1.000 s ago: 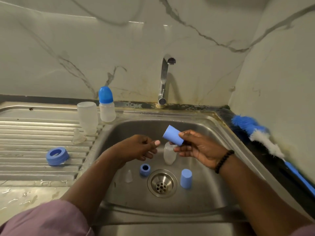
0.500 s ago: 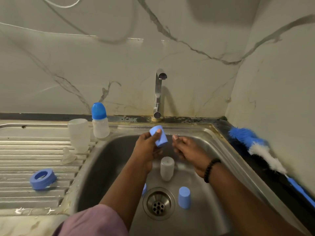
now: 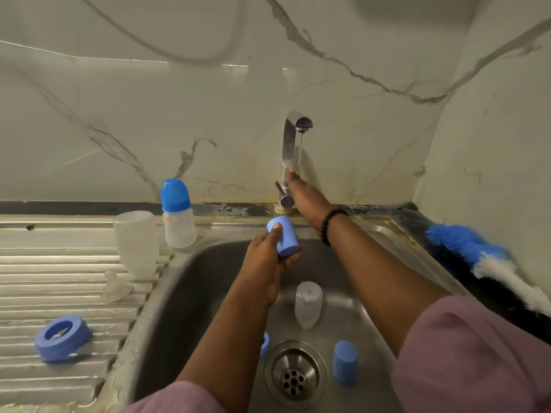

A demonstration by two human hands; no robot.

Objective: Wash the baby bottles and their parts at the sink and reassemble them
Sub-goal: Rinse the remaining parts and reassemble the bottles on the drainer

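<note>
My left hand (image 3: 268,251) grips a blue bottle cap (image 3: 283,236) over the back of the sink basin (image 3: 185,281). My right hand (image 3: 307,198) reaches up to the tap (image 3: 290,144), its fingers touching the tap's stem; a thin stream of water falls from the spout. In the basin stand a clear small bottle (image 3: 308,304) upside down, a second blue cap (image 3: 345,363) and a blue ring (image 3: 264,344) half hidden by my left arm. On the drainboard stand an assembled bottle with a blue cap (image 3: 178,214), a clear upturned bottle (image 3: 136,244), a clear teat (image 3: 116,286) and a blue collar ring (image 3: 62,336).
A blue and white bottle brush (image 3: 489,263) lies on the dark ledge to the right of the sink. The drain strainer (image 3: 293,374) sits at the basin's front. A marble wall rises close behind the tap and on the right.
The blue cap passed from my right hand to my left. My right hand then rose from the basin to the tap, and water now runs.
</note>
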